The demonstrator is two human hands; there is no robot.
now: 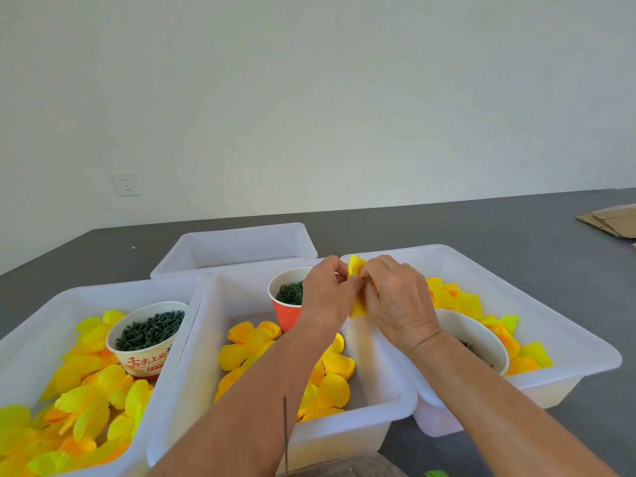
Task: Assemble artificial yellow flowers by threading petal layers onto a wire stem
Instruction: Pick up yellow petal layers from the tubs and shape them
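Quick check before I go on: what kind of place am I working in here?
Probably a small home or workshop piecework station, not a factory line. White plastic bins of loose yellow petals sit on a dark table, paper cups hold green parts, and the wall is bare except for an outlet.

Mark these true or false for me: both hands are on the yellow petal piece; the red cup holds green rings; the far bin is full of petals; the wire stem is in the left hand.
1. Both hands hold the yellow petal piece. True: the left hand and right hand pinch it.
2. The red cup holds green rings. True.
3. The far bin is full of petals. False: no petals show in it.
4. The wire stem is in the left hand. False: it stands apart, near the bottom edge.
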